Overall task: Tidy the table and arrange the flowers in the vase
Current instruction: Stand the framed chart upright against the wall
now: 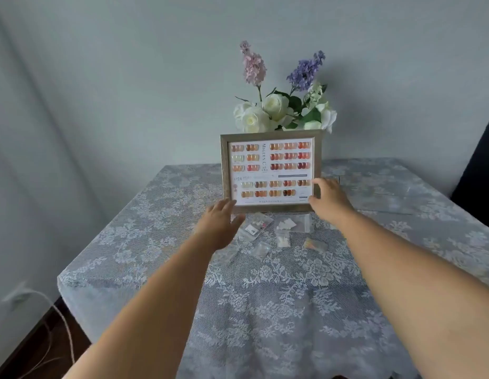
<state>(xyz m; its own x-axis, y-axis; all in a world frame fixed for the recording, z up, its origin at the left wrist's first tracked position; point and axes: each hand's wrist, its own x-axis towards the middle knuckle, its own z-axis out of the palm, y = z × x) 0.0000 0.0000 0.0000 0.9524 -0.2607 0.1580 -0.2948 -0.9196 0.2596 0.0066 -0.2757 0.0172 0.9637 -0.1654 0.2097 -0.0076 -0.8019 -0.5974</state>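
Observation:
A framed nail-colour chart [270, 170] stands upright at the middle of the lace-covered table [265, 296]. Behind it rises a bunch of white roses [276, 110] with a pink spike [253, 65] and a purple spike [306, 71]; the frame hides the vase. My left hand [220, 224] is at the frame's lower left corner, fingers spread, holding nothing. My right hand [329, 199] is at the frame's lower right edge, forefinger and thumb apart with their tips on the frame. Several small clear packets [281, 232] lie scattered just in front of the frame, between my hands.
A pale wall stands close behind the table. A dark piece of furniture [478, 165] is at the far right. A white wall socket with a cable [22, 296] hangs low on the left, above a dark floor. The cloth drapes over the table's left and near edges.

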